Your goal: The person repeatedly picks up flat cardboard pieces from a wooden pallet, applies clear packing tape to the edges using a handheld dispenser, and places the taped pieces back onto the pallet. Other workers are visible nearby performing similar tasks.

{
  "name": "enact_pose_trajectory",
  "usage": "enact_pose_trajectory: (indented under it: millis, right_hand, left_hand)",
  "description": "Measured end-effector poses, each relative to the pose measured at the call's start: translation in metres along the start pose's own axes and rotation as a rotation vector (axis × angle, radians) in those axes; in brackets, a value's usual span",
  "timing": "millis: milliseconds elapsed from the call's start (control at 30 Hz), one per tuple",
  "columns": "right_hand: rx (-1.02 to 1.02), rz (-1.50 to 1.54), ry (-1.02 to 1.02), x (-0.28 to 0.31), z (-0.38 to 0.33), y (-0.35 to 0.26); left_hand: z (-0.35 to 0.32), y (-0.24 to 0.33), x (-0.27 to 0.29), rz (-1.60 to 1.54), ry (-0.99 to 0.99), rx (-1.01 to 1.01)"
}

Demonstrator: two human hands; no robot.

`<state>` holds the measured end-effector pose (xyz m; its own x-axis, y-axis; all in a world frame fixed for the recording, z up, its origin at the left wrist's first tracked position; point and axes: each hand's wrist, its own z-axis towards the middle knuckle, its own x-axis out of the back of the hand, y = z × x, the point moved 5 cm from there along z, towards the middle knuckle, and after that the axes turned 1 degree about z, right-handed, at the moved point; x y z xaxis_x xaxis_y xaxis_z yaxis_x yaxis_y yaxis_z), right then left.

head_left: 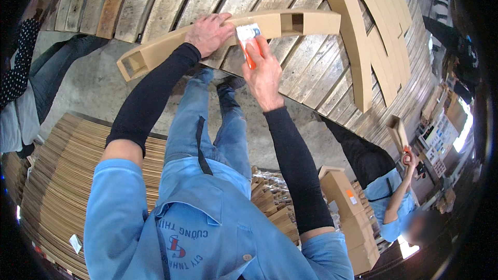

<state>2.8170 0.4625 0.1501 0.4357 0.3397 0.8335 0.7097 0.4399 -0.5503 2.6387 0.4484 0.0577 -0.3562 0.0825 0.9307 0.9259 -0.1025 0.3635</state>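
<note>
A long, narrow cardboard box (171, 43) lies along the near edge of a wooden slatted table, with a square opening near its right end. My left hand (210, 35) is on the box left of its middle, fingers curled over its edge, gripping it. In my right hand (263, 75) is an orange handheld tape dispenser (248, 52), its toothed pale front end at the box's near side, just right of my left hand. My fingers wrap around it. The box's left end (134, 65) juts past the table edge.
Several long cardboard boxes (348, 36) lie side by side on the slatted table (161, 8) at right. A tall stack of flat cardboard (67, 176) stands behind me at left. Another person (389, 192) at right holds a box and an orange tool; one more person (21, 93) stands at left.
</note>
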Motion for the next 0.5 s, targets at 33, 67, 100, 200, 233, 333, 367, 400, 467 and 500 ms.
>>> enact_pose_trajectory:
  millis: [33, 67, 100, 200, 233, 333, 367, 400, 467, 500]
  right_hand:
    - [0.008, -0.014, 0.001, 0.003, -0.013, 0.0]
    - [-0.013, -0.018, -0.013, 0.005, -0.022, 0.002]
    - [-0.039, -0.02, -0.037, 0.005, -0.035, 0.004]
    - [-0.103, -0.054, -0.07, -0.002, -0.06, 0.011]
    - [-0.109, -0.052, -0.055, -0.007, -0.063, 0.01]
    - [-0.15, -0.076, -0.073, -0.015, -0.057, 0.008]
    - [-0.179, -0.076, -0.102, -0.016, -0.048, 0.006]
    - [-0.208, -0.075, -0.131, -0.019, -0.041, 0.005]
    - [-0.177, -0.133, -0.114, -0.021, -0.035, 0.001]
    - [-0.188, -0.16, -0.147, -0.017, -0.028, -0.003]
  left_hand:
    - [0.002, 0.001, 0.002, -0.002, -0.032, 0.006]
    - [0.007, 0.002, 0.005, -0.002, -0.06, 0.007]
    - [0.005, 0.005, 0.006, -0.008, -0.095, 0.012]
    - [0.005, 0.011, 0.008, -0.01, -0.126, 0.022]
    - [0.003, 0.012, 0.008, -0.009, -0.089, 0.015]
    - [0.004, 0.011, 0.008, 0.046, 0.026, -0.036]
    - [0.003, 0.012, 0.008, 0.096, 0.049, -0.068]
    - [0.002, 0.014, 0.008, 0.146, 0.072, -0.099]
    - [0.007, 0.028, 0.001, 0.101, 0.033, -0.129]
    - [0.01, 0.039, 0.001, 0.092, 0.008, -0.119]
